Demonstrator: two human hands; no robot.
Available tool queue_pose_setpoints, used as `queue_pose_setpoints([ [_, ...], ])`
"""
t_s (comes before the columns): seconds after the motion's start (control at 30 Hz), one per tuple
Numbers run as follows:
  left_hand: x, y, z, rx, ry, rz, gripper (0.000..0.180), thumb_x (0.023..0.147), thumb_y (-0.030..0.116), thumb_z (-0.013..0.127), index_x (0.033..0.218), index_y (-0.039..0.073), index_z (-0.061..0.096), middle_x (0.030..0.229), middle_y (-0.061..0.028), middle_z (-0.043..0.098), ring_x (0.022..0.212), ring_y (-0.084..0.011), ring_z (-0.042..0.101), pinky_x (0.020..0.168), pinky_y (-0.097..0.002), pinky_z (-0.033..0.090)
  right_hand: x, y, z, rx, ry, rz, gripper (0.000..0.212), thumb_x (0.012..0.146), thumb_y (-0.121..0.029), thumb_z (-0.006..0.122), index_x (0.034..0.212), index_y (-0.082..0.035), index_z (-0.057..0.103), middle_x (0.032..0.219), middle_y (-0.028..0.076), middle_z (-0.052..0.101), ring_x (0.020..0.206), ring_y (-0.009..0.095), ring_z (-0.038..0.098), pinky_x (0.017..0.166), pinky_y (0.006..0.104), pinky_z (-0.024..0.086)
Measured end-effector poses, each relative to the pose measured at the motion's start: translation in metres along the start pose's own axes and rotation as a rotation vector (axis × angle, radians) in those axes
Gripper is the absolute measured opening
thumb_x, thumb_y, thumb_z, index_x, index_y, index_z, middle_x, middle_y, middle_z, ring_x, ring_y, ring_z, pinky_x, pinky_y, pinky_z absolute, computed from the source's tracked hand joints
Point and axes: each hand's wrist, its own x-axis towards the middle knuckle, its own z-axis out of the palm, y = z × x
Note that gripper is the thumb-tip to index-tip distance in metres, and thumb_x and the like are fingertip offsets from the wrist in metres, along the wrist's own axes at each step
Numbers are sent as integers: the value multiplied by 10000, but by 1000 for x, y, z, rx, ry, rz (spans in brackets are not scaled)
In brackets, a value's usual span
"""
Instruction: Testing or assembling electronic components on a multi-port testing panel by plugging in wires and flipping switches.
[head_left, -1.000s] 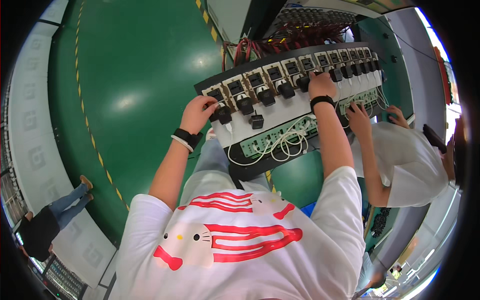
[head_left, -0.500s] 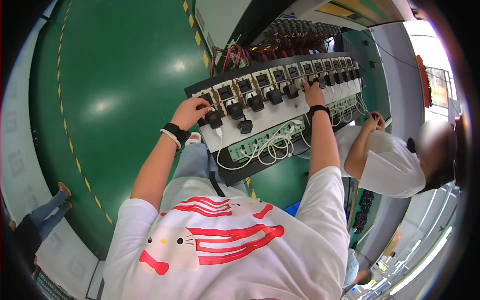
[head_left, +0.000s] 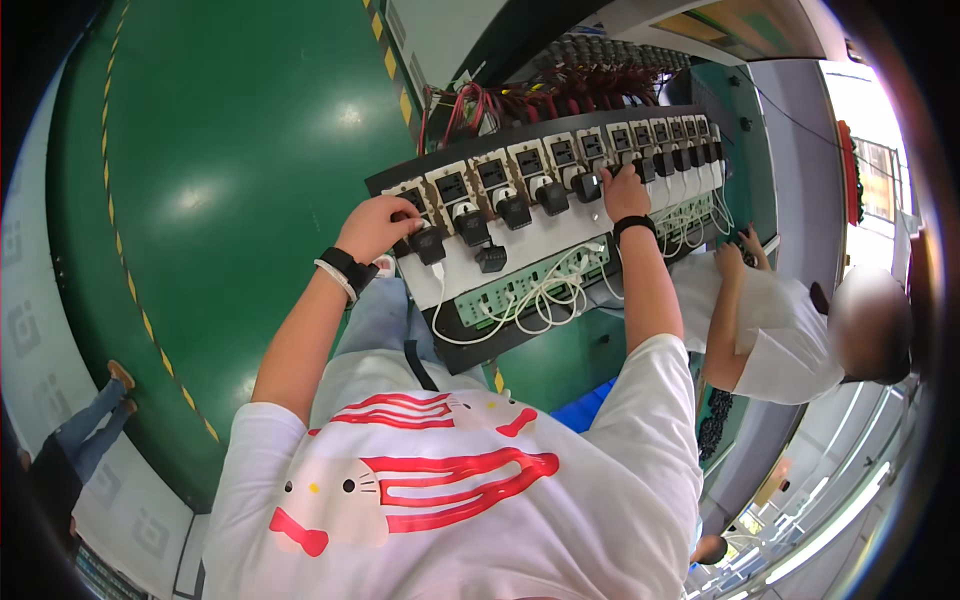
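A long row of sockets runs along a dark-edged board point(head_left: 430, 292), with black power adapters plugged into many of them. My left hand point(head_left: 378, 230) is at the near left end, its fingers curled on the leftmost power adapter point(head_left: 428, 246), which has a white cable plugged into it. Farther right along the row, my right hand point(head_left: 627, 193) has its fingers closed around an adapter that they mostly hide. Just left of those fingers sits another black adapter point(head_left: 587, 186). One small black block point(head_left: 490, 259) hangs lower on the white panel, below the row.
Green circuit boards point(head_left: 540, 283) with looped white cables point(head_left: 548, 303) line the board's near edge. Red wires point(head_left: 470, 108) bunch behind it. A co-worker in a white shirt point(head_left: 790, 345) stands at the right. Another person point(head_left: 70, 455) is at the far left on the green floor point(head_left: 230, 200).
My right hand has shifted slightly left along the row. My left hand stays on the same adapter. The co-worker's hands, close together before, are now apart.
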Motion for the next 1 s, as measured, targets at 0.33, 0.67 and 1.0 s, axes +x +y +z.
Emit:
queue_pose_setpoints([
  [0.33, 7, -5, -4, 71, -72, 7, 200, 768, 195, 699, 847, 12, 685, 755, -104, 664, 686, -197, 631, 648, -318, 490, -187, -183, -106, 909, -293, -244, 338, 856, -197, 616, 1121, -4, 532, 907, 168, 611, 761, 261, 599, 674, 342, 470],
  [0.67, -5, 9, -19, 220, -6, 113, 255, 809, 232, 663, 951, 21, 660, 860, -100, 655, 742, -215, 619, 656, -331, 484, -242, -215, -102, 1019, 31, -425, 509, 800, -75, 650, 1243, -11, 410, 1079, 225, 495, 940, 426, 540, 784, 441, 470],
  [1.0, -141, 55, -36, -158, -569, -27, 483, 728, 149, 776, 1141, 30, 557, 998, -70, 628, 911, -147, 590, 831, -300, 473, -302, -181, -97, 1099, -639, -402, 267, 875, -117, 557, 1098, 29, 541, 915, 216, 585, 890, 399, 576, 789, 442, 468],
])
